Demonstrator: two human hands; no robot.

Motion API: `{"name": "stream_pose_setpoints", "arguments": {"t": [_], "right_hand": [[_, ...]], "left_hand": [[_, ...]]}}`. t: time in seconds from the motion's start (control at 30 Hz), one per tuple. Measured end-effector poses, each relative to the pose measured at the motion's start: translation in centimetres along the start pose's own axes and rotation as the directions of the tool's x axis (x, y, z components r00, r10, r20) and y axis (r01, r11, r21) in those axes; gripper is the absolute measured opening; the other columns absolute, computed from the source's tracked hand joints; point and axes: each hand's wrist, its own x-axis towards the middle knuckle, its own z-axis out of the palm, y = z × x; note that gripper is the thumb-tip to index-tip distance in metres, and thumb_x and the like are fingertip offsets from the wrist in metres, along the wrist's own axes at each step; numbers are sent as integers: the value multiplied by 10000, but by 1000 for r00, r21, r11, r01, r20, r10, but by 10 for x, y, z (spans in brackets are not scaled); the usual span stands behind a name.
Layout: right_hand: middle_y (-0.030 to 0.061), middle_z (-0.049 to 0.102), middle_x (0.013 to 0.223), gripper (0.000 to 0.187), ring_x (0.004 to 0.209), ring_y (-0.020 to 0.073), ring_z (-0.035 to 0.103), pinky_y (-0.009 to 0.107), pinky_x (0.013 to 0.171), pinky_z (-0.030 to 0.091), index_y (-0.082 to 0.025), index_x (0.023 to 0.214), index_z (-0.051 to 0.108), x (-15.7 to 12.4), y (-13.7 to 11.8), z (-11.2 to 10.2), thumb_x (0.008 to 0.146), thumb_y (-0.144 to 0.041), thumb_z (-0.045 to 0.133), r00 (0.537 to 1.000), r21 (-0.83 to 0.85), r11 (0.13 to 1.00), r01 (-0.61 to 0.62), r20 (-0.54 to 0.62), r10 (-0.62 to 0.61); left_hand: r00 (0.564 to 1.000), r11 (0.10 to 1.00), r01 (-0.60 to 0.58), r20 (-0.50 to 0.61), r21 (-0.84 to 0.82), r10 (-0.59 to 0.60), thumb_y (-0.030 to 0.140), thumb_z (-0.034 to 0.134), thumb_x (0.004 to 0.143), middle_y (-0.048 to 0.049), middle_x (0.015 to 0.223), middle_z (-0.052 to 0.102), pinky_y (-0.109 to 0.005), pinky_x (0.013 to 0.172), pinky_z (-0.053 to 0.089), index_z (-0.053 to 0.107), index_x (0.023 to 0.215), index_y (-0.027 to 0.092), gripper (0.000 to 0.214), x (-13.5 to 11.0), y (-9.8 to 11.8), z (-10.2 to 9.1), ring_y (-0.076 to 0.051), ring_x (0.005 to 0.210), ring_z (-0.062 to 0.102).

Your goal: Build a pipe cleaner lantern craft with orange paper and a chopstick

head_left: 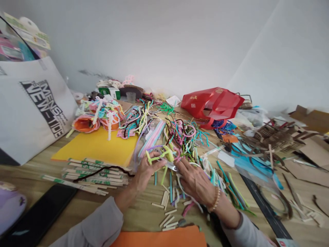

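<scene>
My left hand (pixel 145 173) pinches a bent yellow-green pipe cleaner piece (pixel 168 153), a fuzzy looped shape with a thicker lump at its right end. One strand hangs below the fingers. In my right hand (pixel 196 180) are metal scissors (pixel 171 165), their short silver part pointing left toward the piece; the handles are hidden by the fingers. Just behind both hands lie a clear bag of pastel pipe cleaners (pixel 153 137) and a tangled heap of coloured ones (pixel 183 133). Cut stick pieces (pixel 164 199) and pipe cleaner scraps lie beneath the hands.
Wrapped chopsticks (pixel 95 176) and yellow sheets (pixel 102 147) lie left, near a black phone-like slab (pixel 41 216) and a white bag (pixel 33 109). A red bag (pixel 212 104) stands behind. Brown cardboard strips (pixel 277 135) clutter the right. Orange paper (pixel 159 238) is in front.
</scene>
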Motion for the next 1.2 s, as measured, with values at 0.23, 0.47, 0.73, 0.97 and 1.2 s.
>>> {"name": "stream_pose_setpoints", "arguments": {"t": [0.23, 0.47, 0.73, 0.97, 1.2], "right_hand": [[51, 604, 1027, 278, 861, 184, 593, 281, 704, 395, -190, 1041, 515, -16, 17, -28, 778, -126, 452, 976, 171, 985, 29, 210, -65], [37, 596, 1014, 276, 798, 170, 595, 268, 615, 347, -225, 1000, 571, -15, -1, -17, 741, -152, 509, 934, 133, 983, 124, 320, -161], [70, 619, 1062, 267, 820, 213, 624, 298, 649, 392, -225, 1045, 602, -27, -23, -12, 780, -224, 572, 949, 30, 996, 78, 303, -84], [35, 651, 874, 256, 748, 161, 611, 274, 668, 452, -210, 1108, 593, -13, -12, -21, 906, -349, 520, 997, 580, 811, -80, 32, 75], [4, 637, 806, 339, 508, 73, 547, 169, 428, 454, -186, 943, 588, 7, -14, 12, 813, -496, 642, 965, 953, -258, -159, 205, 162]], "left_hand": [[996, 913, 92, 47, -398, -80, 489, 732, 711, -62, 790, 739, -345, 807, 494, 649, 817, 159, 356, 5, 9, -2, -212, 794, 681], [999, 924, 46, -1, -380, -51, 405, 762, 701, -52, 880, 730, -329, 793, 485, 682, 876, 153, 317, 7, 6, -2, -224, 860, 682], [998, 985, -60, 18, -164, 64, 401, 693, 763, -53, 879, 715, -328, 825, 469, 705, 833, 168, 243, 5, 3, -3, -231, 898, 644], [961, 928, -276, 108, 252, 256, 351, 656, 788, -33, 872, 702, -349, 876, 431, 730, 858, 208, 176, -8, 10, 1, -231, 873, 604], [940, 923, -327, 166, 203, 297, 219, 721, 730, -55, 1014, 728, -404, 1068, 305, 773, 869, 276, 159, -20, 10, 14, -294, 1086, 568]]}}
